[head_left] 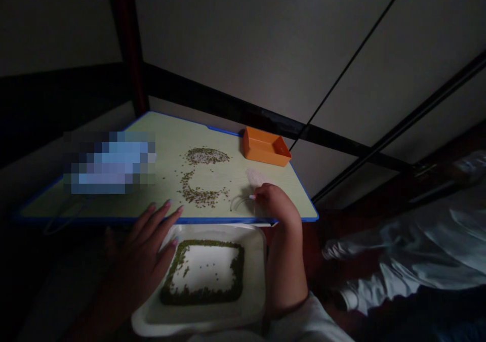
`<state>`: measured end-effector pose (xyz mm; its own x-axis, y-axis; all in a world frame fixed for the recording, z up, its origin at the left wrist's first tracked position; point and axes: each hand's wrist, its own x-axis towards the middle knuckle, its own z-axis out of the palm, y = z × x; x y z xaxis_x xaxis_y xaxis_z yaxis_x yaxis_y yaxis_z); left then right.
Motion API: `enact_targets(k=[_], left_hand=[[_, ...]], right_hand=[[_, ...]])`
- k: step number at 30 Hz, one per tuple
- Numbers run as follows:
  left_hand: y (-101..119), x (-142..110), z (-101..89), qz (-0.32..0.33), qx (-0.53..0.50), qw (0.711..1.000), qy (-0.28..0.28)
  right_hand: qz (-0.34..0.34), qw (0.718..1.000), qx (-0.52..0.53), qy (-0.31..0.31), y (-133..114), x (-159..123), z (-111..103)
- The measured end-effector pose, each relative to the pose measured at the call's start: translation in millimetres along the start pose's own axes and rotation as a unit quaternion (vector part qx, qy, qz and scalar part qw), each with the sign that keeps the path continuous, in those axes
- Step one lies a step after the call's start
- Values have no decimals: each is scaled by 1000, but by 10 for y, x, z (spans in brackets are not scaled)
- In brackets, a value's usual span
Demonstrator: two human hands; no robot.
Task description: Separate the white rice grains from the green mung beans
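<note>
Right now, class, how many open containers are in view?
2: an orange box far right on the table, and a white tub with green grains inside, just off its near edge. Others may be hidden in the dark.

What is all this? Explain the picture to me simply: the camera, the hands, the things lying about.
There is no machine here: a person works bare-handed, and a camera worn on their head looks forward and down. On the pale, blue-edged table lie two patches of small greenish-brown grains, a pale patch and an orange tray. A white tub at the near edge has more such grains around its floor. The left hand is spread by the tub's left side and holds nothing visible. The right hand seems to pinch something thin and curved, too faint to name. The blocky area on the left is blurred out.
</note>
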<state>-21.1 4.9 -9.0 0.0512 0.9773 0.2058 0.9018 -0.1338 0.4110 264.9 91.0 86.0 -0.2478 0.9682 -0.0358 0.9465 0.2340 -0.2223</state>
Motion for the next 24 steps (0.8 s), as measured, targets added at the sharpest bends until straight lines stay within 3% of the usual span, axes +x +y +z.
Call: enact_targets(k=[12, 24], left_hand=[[14, -6, -17, -7, -2, 1000, -1], [-3, 5, 13, 4, 4, 1000, 2]], right_hand=[[22, 999, -48, 7, -68, 37, -4], [-40, 999, 32, 2, -45, 42, 52]])
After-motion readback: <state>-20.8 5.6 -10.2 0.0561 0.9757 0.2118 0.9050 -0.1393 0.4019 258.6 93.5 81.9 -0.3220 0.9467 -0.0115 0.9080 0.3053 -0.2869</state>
